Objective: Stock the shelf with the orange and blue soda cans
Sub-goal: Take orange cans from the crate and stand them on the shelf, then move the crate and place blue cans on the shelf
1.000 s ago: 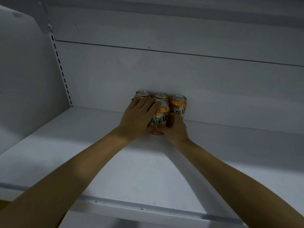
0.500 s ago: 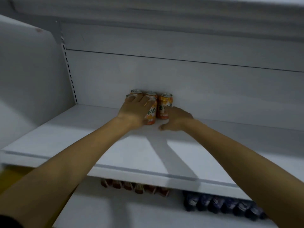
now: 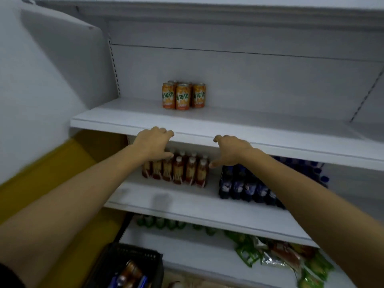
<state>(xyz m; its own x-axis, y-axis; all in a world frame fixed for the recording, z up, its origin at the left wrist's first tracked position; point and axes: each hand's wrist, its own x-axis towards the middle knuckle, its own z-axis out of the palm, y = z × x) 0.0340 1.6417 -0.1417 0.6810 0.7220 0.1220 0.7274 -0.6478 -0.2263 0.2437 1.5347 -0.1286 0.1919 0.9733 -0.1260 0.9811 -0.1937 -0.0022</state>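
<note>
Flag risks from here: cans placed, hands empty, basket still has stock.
1. The orange cans cluster mid-shelf, leaving unclear room for blue ones; crowding could topple them.
2. Both hands, left and right, hover near the tea bottles; a careless drop toward the basket could knock them.

Orange soda cans (image 3: 183, 96): glossy metal, printed wrap. Shelf (image 3: 259, 129): smooth matt white painted panel. Basket (image 3: 133, 258): dark plastic mesh. Snack packets (image 3: 276, 256): shiny crinkled foil/plastic.
</note>
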